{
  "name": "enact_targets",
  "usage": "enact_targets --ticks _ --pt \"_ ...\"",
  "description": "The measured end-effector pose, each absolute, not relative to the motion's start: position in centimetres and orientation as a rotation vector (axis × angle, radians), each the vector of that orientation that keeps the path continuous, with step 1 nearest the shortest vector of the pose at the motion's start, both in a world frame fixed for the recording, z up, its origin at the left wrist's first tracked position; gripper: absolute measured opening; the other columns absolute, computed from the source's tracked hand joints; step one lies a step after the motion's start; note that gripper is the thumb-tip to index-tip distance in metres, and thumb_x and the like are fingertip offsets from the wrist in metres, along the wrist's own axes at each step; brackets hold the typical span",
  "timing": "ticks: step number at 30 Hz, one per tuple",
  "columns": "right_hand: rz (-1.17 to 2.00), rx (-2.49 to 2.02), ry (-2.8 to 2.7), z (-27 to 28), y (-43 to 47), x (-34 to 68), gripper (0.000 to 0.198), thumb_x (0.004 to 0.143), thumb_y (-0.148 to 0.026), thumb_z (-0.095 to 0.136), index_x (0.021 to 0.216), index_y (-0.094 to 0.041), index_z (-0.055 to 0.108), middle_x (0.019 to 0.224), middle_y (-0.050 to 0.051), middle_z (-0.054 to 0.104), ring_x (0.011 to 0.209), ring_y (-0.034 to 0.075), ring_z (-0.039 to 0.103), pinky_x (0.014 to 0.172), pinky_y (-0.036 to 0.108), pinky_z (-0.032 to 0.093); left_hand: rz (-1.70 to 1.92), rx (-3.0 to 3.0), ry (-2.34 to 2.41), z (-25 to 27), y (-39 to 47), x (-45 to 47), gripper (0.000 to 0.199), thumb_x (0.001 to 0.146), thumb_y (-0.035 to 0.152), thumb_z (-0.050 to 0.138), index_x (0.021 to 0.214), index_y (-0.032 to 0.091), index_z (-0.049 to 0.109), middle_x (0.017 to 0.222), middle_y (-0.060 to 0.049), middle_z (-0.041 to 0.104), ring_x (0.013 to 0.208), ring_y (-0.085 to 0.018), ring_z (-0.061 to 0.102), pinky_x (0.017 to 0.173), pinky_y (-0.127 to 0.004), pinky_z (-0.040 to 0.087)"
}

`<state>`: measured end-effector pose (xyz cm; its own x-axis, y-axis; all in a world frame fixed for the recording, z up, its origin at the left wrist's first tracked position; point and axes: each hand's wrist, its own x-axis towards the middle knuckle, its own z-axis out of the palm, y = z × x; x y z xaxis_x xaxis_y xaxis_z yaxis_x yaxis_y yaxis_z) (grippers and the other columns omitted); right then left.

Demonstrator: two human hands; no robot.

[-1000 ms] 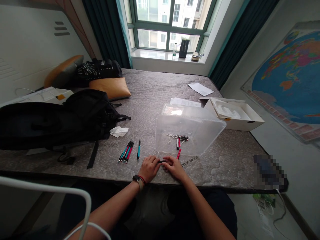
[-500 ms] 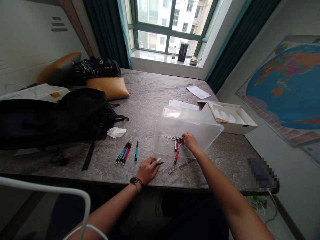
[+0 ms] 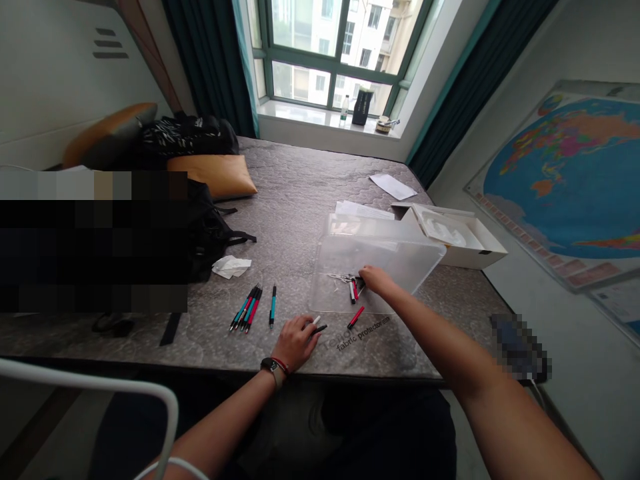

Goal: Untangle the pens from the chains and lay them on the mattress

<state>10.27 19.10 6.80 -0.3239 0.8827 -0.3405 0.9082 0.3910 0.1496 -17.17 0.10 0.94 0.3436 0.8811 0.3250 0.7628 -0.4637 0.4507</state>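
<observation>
My left hand point(image 3: 294, 341), with a watch on its wrist, rests on the mattress and is closed around a black pen point(image 3: 319, 329) and a white-ended pen point(image 3: 315, 321). My right hand point(image 3: 376, 281) reaches into a clear plastic box point(image 3: 400, 267) lying on its side, its fingers pinched at a small heap of pens point(image 3: 345, 278). What those fingertips grip is hidden. White and red pens point(image 3: 353, 291) lie just beside them. A red pen point(image 3: 355, 318) sits before the box's opening. To the left are a group of blue and red pens point(image 3: 247, 308) and a single blue pen point(image 3: 273, 305).
A crumpled tissue point(image 3: 232, 267) lies near a black backpack point(image 3: 203, 233), partly pixelated. Behind the plastic box are paper sheets point(image 3: 393, 186) and an open white box point(image 3: 487, 243). An orange cushion point(image 3: 213, 175) lies at the back left. A white metal bar point(image 3: 100, 378) crosses the lower left.
My right hand has shifted slightly left and deeper over the heap of pens. The red pen before the box has turned a little. My left hand stays about where it was.
</observation>
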Motion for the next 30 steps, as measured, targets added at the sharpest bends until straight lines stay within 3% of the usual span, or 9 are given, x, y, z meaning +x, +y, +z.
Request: enact_targets --ticks 14,30 --pt "0.032 1.294 2.214 6.7 20.3 8.4 0.021 0.086 -0.010 0.057 0.098 -0.011 0.075 0.101 0.022 0.072 0.095 0.029 0.070 0.079 0.037 0.056 0.776 2.390 1.499 0.9 0.1 -17.1 0.015 0.093 0.030 0.052 0.100 0.024 0.063 0.109 -0.006 0.060 0.099 -0.022 0.057 0.086 -0.038 0.045" --pt "0.040 1.320 2.250 7.9 18.9 9.6 0.024 0.089 -0.021 0.057 0.102 -0.010 0.073 0.099 0.024 0.071 0.092 0.028 0.071 0.078 0.036 0.054 0.772 2.423 1.496 0.5 0.2 -17.1 0.019 0.095 0.032 0.047 0.102 0.023 0.063 0.109 -0.007 0.060 0.100 -0.022 0.057 0.085 -0.038 0.046"
